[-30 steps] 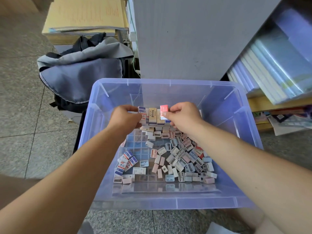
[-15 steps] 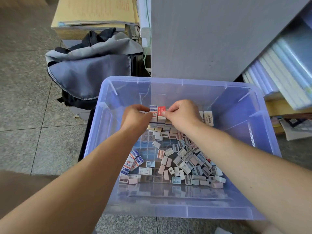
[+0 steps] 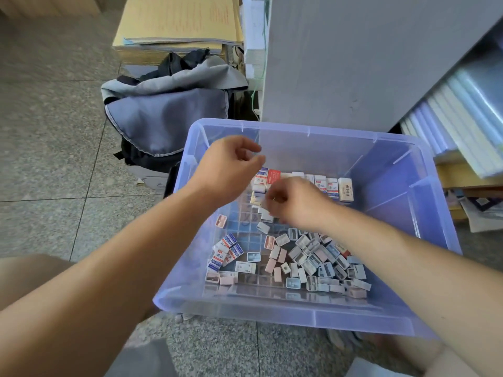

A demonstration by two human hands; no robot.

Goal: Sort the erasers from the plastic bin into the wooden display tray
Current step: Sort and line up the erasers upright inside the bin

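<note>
Dozens of erasers (image 3: 313,257) lay loose in a heap toward the near right of the plastic bin (image 3: 299,319). A neater row (image 3: 321,183) of them stood on edge, side by side, along the far part of the bin floor, apparently lined up so that like kinds sat together. A small cluster of blue-and-white ones (image 3: 226,251) lay apart at the near left. The left hand (image 3: 231,164) hung above the row's left end, clear of it. Its fingers were loosely curled, thumb and forefinger close, with nothing visible between them; it looked idle, held up out of the way so the other hand could work. The right hand (image 3: 294,202) was lower, between the row and the heap, knuckles up and fingers curled down toward a few strays. Motion blur hid the fingertips, so whether it pinched an eraser could not be told. A grid (image 3: 245,229) of squares showed on the bin floor beneath the erasers. Whether that was the wooden display tray or only the bin's own moulding was unclear, and no other tray was in view. Judging by the heap, most of the sorting was not yet done. A grey backpack (image 3: 168,112) slumped on the floor beside the bin.
</note>
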